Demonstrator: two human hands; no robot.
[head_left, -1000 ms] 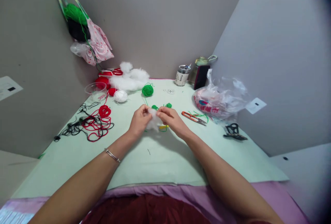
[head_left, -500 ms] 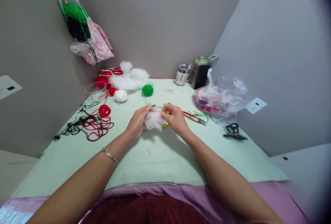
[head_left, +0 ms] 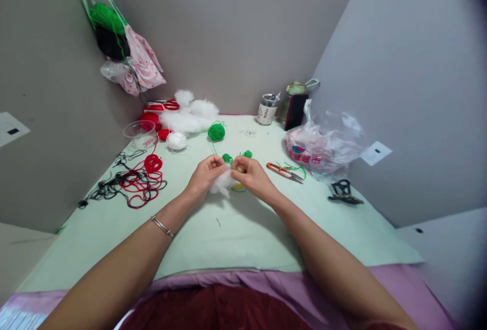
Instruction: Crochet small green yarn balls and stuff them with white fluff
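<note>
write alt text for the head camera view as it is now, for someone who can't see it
Bare left hand and bare right hand pinch fluffy white stuffing over a pale green tabletop. Orange-handled thread snips lie to the right; tangled black and red yarn lies to the left.

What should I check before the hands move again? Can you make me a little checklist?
1. White fluff held in the left hand: ok, the fingers pinch it.
2. Right hand gripping the fluff too: cannot tell, its fingertips are close beside it.
3. Orange snips away from the fingers: ok, they lie to the right.
4. Green yarn ball out from under the hands: ok, it sits beyond them.
5. Red yarn and black yarn apart: not ok, their strands cross.
6. Yellow thing easy to see: not ok, it's partly hidden.
</note>
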